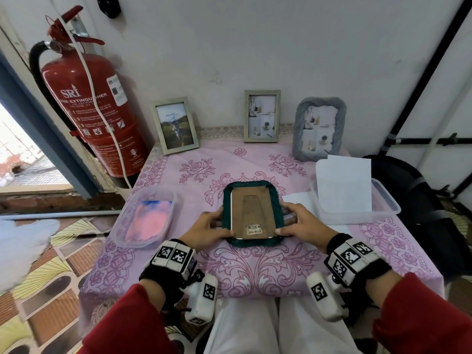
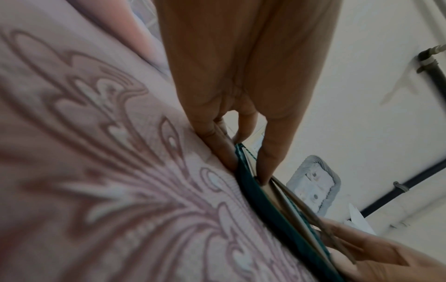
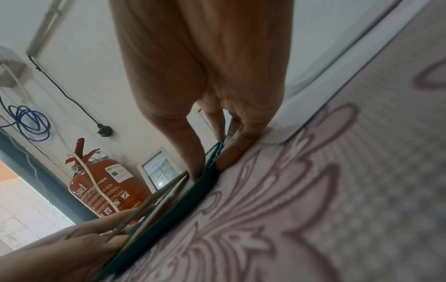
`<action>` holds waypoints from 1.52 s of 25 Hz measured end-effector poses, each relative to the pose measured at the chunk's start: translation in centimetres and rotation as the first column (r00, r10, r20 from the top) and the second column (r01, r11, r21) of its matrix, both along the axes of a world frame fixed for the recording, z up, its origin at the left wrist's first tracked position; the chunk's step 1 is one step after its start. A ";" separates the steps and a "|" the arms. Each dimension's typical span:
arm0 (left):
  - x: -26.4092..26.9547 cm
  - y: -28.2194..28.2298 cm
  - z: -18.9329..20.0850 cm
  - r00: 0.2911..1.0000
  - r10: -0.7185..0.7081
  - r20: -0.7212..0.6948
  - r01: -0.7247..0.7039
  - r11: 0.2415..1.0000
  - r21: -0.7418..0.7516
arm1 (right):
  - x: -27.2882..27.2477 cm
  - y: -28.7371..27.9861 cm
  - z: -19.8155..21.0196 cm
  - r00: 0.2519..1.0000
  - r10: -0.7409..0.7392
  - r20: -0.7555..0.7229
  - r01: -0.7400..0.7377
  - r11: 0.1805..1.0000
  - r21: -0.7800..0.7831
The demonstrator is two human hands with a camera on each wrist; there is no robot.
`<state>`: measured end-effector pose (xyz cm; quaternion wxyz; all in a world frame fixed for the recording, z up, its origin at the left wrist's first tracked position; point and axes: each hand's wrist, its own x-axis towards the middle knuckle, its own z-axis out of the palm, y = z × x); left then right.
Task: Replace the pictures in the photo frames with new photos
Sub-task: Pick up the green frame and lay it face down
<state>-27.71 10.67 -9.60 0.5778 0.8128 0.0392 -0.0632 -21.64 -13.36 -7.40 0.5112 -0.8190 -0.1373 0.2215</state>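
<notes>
The left hand point(image 1: 204, 232) grips the left edge of a dark green photo frame point(image 1: 252, 241), thumb point(image 2: 272, 152) pressed on the brown backing board point(image 1: 255, 213) and the other fingers tucked under the rim against the cloth. The right hand point(image 1: 301, 222) holds the opposite edge the same way, thumb on the board's lower right corner, fingers curled around the outside of the rim. The frame lies face down near the middle of the table, on a pink tablecloth point(image 1: 255, 269) with purple flowers; a barcode sticker point(image 1: 253, 228) sits near the board's near edge. In the wrist views the board looks slightly raised from the frame. Just left of the frame stands a clear plastic tub point(image 1: 120, 221) holding a pink and blue picture; to the right, another clear tub point(image 1: 388, 200) holds white sheets point(image 1: 344, 185). Along the far edge, against the wall, stand three frames: a pale one with a landscape photo point(image 1: 175, 125), a pale one with a collage point(image 1: 261, 116), and a grey rope-edged one point(image 1: 320, 129). A red fire extinguisher point(image 1: 94, 111) stands left of the table.
</notes>
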 end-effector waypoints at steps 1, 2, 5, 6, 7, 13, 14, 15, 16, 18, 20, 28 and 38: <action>0.0 -0.1 0.1 1.000 0.010 -0.010 -0.010 1.000 -0.015 | 0.0 0.0 0.1 1.000 0.004 0.001 -0.004 1.000 0.000; -0.1 -0.1 0.1 1.000 0.018 -0.021 -0.019 0.999 -0.033 | -0.1 0.0 0.1 1.000 0.004 -0.002 -0.004 1.000 0.001; -0.3 -0.2 0.6 0.998 0.015 -0.053 -0.019 0.997 -0.077 | 0.0 -0.1 -0.1 0.999 -0.022 -0.043 0.022 1.000 0.011; -0.4 -0.2 0.7 0.998 0.010 -0.065 -0.016 0.995 -0.094 | 0.0 -0.1 -0.1 0.998 -0.021 -0.058 0.022 1.000 0.017; -0.5 -0.1 0.8 0.997 0.013 -0.081 -0.023 0.992 -0.123 | 0.1 -0.1 -0.1 0.997 -0.017 -0.069 0.018 1.000 0.015; 1.4 0.8 1.7 0.929 0.264 -0.260 -0.301 0.947 -0.115 | 2.3 0.9 0.9 0.993 -0.075 -0.090 0.060 0.986 -0.159; 2.2 1.0 1.8 0.919 0.318 -0.235 -0.337 0.941 -0.045 | 3.0 1.2 1.1 0.997 -0.076 -0.030 0.068 0.975 -0.210; 3.0 1.2 1.9 0.916 0.354 -0.191 -0.356 0.934 0.025 | 3.8 1.7 1.4 0.997 -0.063 0.043 0.072 0.963 -0.258; 3.9 1.4 2.1 0.917 0.368 -0.152 -0.361 0.930 0.075 | 4.5 2.1 1.6 0.993 -0.042 0.115 0.076 0.949 -0.305; 5.6 1.4 2.5 0.929 0.350 -0.118 -0.338 0.934 0.111 | 6.1 3.2 1.9 0.977 -0.022 0.211 0.098 0.929 -0.356; 7.1 1.2 2.8 0.939 0.320 -0.126 -0.306 0.944 0.121 | 7.3 4.2 1.9 0.969 -0.059 0.239 0.141 0.929 -0.342; 9.9 1.3 2.8 0.917 0.347 -0.194 -0.324 0.935 0.141 | 9.5 5.5 1.2 0.963 -0.219 0.159 0.256 0.926 -0.277; 10.8 1.3 2.6 0.924 0.346 -0.164 -0.314 0.930 0.192 | 10.3 5.3 1.1 0.964 -0.259 0.055 0.265 0.936 -0.232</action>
